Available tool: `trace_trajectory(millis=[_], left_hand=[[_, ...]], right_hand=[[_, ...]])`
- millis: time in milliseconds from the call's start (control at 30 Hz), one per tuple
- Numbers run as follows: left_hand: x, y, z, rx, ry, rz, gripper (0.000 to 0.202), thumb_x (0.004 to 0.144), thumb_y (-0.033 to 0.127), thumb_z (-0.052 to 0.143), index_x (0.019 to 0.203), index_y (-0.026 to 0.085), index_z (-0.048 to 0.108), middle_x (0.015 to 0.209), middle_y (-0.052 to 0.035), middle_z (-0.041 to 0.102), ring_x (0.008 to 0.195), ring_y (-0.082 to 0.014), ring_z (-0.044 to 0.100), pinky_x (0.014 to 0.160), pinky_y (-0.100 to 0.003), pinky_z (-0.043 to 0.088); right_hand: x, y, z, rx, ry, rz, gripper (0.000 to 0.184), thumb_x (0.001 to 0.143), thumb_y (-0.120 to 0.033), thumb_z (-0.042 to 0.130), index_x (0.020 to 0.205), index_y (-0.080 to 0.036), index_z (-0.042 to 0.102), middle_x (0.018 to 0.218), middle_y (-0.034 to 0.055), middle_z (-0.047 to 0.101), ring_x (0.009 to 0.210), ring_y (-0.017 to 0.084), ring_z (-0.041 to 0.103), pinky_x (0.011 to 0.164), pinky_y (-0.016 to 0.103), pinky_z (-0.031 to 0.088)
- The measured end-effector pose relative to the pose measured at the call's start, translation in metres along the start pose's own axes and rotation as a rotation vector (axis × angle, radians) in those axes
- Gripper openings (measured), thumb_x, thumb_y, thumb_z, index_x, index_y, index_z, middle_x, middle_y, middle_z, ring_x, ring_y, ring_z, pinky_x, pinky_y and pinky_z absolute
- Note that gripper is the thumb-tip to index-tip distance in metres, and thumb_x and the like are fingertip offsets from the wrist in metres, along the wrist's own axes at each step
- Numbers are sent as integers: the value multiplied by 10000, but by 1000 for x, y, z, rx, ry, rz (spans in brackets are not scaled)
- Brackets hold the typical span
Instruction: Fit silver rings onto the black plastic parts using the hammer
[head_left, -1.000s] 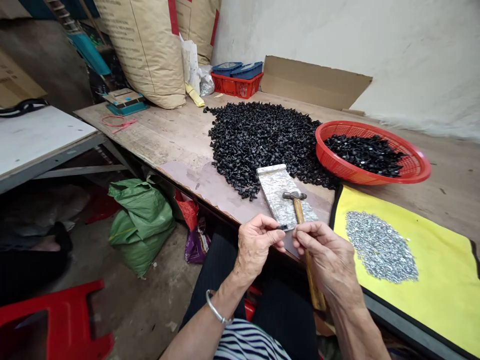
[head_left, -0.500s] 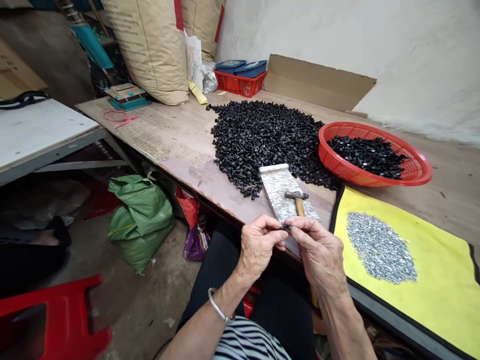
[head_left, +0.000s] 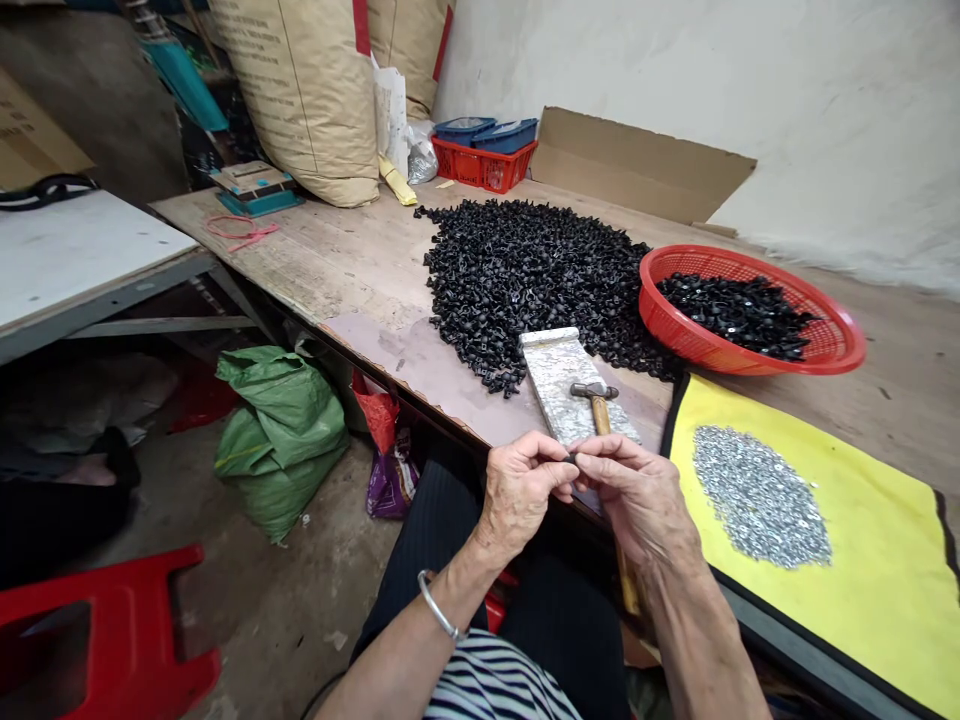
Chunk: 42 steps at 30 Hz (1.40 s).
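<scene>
My left hand (head_left: pixel 519 490) and my right hand (head_left: pixel 637 500) meet at the table's near edge, fingertips pinched together on one small black plastic part (head_left: pixel 572 458). Just beyond them a wooden-handled hammer (head_left: pixel 598 402) lies on a pale stone slab (head_left: pixel 564 385). A large heap of black plastic parts (head_left: pixel 525 270) covers the table behind the slab. To the right, a pile of small silver metal pieces (head_left: pixel 757 495) lies on a yellow mat (head_left: pixel 877 560). A metal bangle is on my left wrist.
A red basket (head_left: pixel 750 305) holds more black parts at the right. Small red and blue trays (head_left: pixel 484 160), paper sacks (head_left: pixel 307 90) and a cardboard sheet (head_left: pixel 645 165) stand at the back. Green bags (head_left: pixel 281 430) and a red stool (head_left: pixel 105 640) are on the floor.
My right fingertips have closed in against the left ones around the black part. Both hands have shifted slightly right and the view has tilted a little.
</scene>
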<state>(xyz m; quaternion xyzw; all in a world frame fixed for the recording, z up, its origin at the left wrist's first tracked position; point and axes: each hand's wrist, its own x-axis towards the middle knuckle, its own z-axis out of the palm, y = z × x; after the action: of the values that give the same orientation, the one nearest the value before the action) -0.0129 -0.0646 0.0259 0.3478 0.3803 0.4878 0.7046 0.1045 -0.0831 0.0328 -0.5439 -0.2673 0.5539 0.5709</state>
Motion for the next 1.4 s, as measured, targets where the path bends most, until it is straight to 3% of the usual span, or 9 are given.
trace_trajectory(millis=[167, 500, 667, 933, 1033, 1133, 1200, 1267, 1400], left_hand=[[2, -4, -2, -20, -55, -11, 79, 599, 152, 659, 603, 131, 582, 461, -3, 599, 417, -111, 552, 433, -205, 444], [0, -10, -6, -77, -126, -29, 121, 604, 167, 674, 622, 127, 560, 477, -16, 613, 395, -132, 558, 404, -229, 457], [1, -14, -7, -185, -104, -59, 195, 589, 209, 725, 640, 112, 563, 478, -21, 609, 378, -142, 558, 381, -248, 478], [7, -14, -11, -209, -95, -71, 223, 575, 213, 746, 653, 100, 570, 489, -17, 609, 375, -128, 553, 391, -243, 492], [10, -13, -11, -208, -46, -89, 255, 546, 225, 765, 647, 104, 564, 506, -5, 601, 375, -120, 546, 389, -247, 497], [16, -13, -12, -199, -5, -92, 266, 543, 237, 762, 647, 107, 555, 507, -3, 597, 369, -109, 535, 401, -251, 505], [23, -13, -12, -173, 8, -84, 259, 549, 239, 749, 653, 110, 550, 504, -2, 596, 366, -107, 534, 401, -248, 503], [33, -13, -13, -115, 8, -83, 238, 558, 229, 726, 652, 116, 540, 489, 2, 588, 358, -111, 535, 380, -233, 486], [54, -13, -10, 24, 35, -96, 176, 580, 170, 664, 623, 133, 497, 435, 29, 538, 323, -99, 500, 332, -217, 459]], right_hand=[[-3, 1, 4, 105, 50, 93, 183, 495, -184, 764, 608, -137, 627, 545, 1, 597, 445, 105, 528, 456, 243, 449], [-12, -1, 13, 86, 154, 53, 143, 451, -140, 719, 503, -130, 586, 492, 4, 578, 346, 87, 461, 348, 216, 360], [-14, 1, 15, 100, 97, 31, 150, 507, -186, 730, 556, -139, 596, 414, -12, 525, 356, 103, 463, 358, 231, 381], [-12, -2, 3, 23, 70, 85, 269, 526, -279, 775, 699, -136, 627, 529, 14, 592, 438, 113, 508, 453, 251, 403], [-11, -7, -11, -216, 204, -41, 322, 567, -377, 739, 772, -150, 641, 586, 21, 606, 438, 117, 483, 451, 262, 365], [-8, -10, -23, -784, 404, -263, 309, 624, -448, 664, 771, -178, 643, 629, 35, 607, 532, 160, 511, 521, 288, 358], [-6, -9, -28, -1094, 436, -313, 293, 608, -454, 660, 745, -197, 631, 645, 41, 602, 602, 192, 526, 571, 303, 350], [-1, -6, -29, -1099, 388, -233, 253, 571, -425, 680, 676, -209, 598, 575, 21, 559, 567, 181, 498, 559, 295, 329], [8, -2, -30, -703, 273, 40, 210, 529, -292, 674, 537, -213, 480, 420, -38, 438, 419, 119, 407, 451, 255, 313]])
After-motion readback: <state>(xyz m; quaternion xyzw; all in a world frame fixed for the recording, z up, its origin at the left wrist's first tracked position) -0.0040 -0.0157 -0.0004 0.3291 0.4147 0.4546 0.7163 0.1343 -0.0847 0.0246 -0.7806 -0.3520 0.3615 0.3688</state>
